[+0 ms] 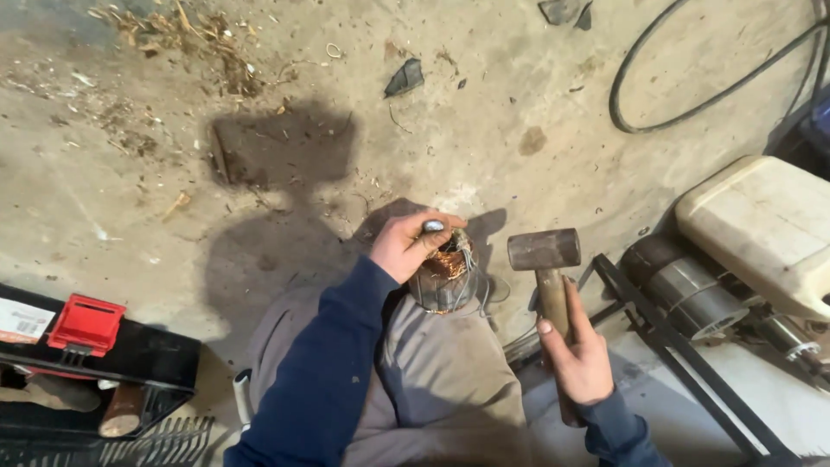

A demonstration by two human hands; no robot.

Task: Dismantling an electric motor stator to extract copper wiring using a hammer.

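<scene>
Left hand (405, 244) frame centre, fingers wrapped round metal punch (433, 226) atop copper-wound stator (443, 275); right hand (581, 350) lower right, fingers closed gripping mallet (545, 259).

- The concrete floor (130, 190) is dusty and stained.
- The black cable (692, 104) lies looped on it and serves as landmark.
- Two dark flat shards (404, 78) (562, 10) lie left of the cable.
- Straw and wood debris (190, 39) is scattered far left of the cable.
- A black toolbox with a red latch (86, 346) sits far below-left of the cable.
- A black metal frame (683, 363) rests below the cable.
</scene>
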